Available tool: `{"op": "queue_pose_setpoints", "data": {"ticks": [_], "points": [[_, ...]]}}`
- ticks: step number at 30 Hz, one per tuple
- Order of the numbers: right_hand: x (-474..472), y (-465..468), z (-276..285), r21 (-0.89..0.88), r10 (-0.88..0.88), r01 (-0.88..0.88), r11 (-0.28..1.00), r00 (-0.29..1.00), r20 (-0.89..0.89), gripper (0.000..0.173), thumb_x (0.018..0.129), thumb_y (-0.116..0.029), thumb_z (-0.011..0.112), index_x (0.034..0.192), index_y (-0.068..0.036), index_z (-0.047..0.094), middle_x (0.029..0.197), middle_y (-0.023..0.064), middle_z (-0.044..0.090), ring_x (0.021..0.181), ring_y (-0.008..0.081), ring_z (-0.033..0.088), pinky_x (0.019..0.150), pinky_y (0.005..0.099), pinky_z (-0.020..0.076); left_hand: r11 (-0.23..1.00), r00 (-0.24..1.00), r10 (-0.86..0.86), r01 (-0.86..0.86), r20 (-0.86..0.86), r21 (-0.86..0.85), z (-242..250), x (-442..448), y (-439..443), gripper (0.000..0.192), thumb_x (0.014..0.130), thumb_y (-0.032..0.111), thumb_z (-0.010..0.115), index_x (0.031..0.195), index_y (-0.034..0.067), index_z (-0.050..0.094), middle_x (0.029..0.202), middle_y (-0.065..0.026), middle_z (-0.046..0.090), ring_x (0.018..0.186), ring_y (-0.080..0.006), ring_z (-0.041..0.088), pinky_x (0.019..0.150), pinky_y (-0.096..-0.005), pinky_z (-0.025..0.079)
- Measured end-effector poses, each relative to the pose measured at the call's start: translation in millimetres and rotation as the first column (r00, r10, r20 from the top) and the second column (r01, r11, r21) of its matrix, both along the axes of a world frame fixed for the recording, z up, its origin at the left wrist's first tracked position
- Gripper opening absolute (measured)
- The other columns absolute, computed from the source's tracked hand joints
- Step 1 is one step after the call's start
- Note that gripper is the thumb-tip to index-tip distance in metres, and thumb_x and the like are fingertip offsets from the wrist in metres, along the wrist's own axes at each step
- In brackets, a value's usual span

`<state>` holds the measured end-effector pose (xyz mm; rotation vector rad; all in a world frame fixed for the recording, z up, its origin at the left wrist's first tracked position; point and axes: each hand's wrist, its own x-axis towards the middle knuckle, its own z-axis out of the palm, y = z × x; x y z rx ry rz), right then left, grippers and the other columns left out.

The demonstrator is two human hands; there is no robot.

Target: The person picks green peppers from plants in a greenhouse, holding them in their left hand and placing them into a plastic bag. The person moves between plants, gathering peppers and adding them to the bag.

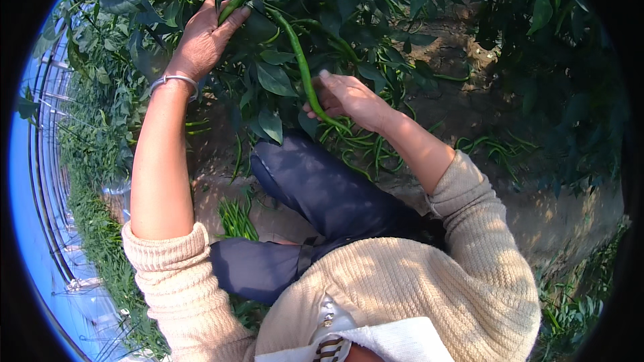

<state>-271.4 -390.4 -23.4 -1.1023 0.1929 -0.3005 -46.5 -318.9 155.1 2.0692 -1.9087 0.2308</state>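
Near the top of the head view, my left hand [209,40] grips a green chili pepper [242,1] between thumb and fingers, up among the leaves of a pepper plant [275,78]. A long, slightly curved green chili pepper [301,60] hangs from the same plant, its top partly behind leaves. My right hand [354,100] is beside this pepper's lower half, thumb and fingers apart. The pepper passes in front of those fingertips; whether they touch it cannot be told.
Loose picked peppers [377,148] lie on the soil below my right hand, with another pile [495,148] farther right. A bundle of green peppers [236,218] rests by my bent legs [322,186]. Dense pepper plants [533,60] stand right; greenhouse framing [50,161] runs along the left.
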Motion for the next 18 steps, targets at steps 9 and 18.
{"op": "queue_pose_setpoints", "data": {"ticks": [9, 18], "points": [[55.0, -57.9, 54.8, -0.261, -0.377, 0.430, 0.864, 0.897, 0.230, 0.052, 0.088, -0.036, 0.063, 0.121, 0.004, 0.055, 0.108, 0.0130, 0.064, 0.094, 0.0192, 0.060, 0.087, 0.0300, 0.0466, 0.998, 0.953, 0.059, -0.058, -0.297, 0.012, 2.2, -27.2, 0.9, 0.049, 0.091, 0.043, 0.057, 0.126, 0.009, 0.056, 0.100, -0.0049, 0.063, 0.079, -0.0150, 0.053, 0.067, -0.0277, 0.043], [76.4, -99.7, 94.9, -0.953, -0.321, 0.159, -0.258, 0.916, 0.240, 0.030, 0.083, -0.027, 0.060, 0.093, 0.000, 0.068, 0.090, 0.0206, 0.067, 0.083, 0.0312, 0.066, 0.074, 0.0429, 0.0524, 0.999, 0.979, 0.031, -0.033, -0.204, -0.009, 13.9, -63.1, 9.9, 0.052, 0.095, 0.029, 0.053, 0.137, 0.002, 0.040, 0.127, -0.0176, 0.057, 0.118, -0.0264, 0.054, 0.098, -0.0340, 0.040]]}}
